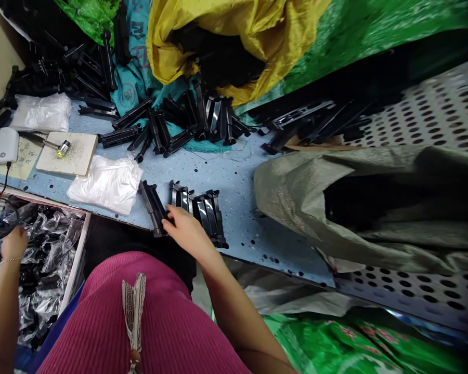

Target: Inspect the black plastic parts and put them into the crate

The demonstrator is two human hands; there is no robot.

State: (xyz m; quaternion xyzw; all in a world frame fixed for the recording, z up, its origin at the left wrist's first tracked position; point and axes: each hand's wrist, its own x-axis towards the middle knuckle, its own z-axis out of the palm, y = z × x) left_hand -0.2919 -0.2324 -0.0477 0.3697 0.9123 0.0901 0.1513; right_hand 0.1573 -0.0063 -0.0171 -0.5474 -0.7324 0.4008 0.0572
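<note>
My right hand (187,231) is at the front edge of the blue speckled table, its fingers curled against the lower right side of a long black plastic part (152,208). Just beyond that hand a row of similar black plastic parts (206,210) lies side by side. My left hand (14,243) is low at the far left, over a crate (78,254) of black pieces in clear plastic bags (49,275). Its fingers point away from me and are mostly hidden, so what they touch does not show.
Stacks of clear bags (105,184) lie beside a pale board (68,153) with a metal-tipped tool (62,149) on it. A white device (7,145) has a black cable. Black parts spill before a yellow sack (288,47); a grey sack (292,192) lies open at right.
</note>
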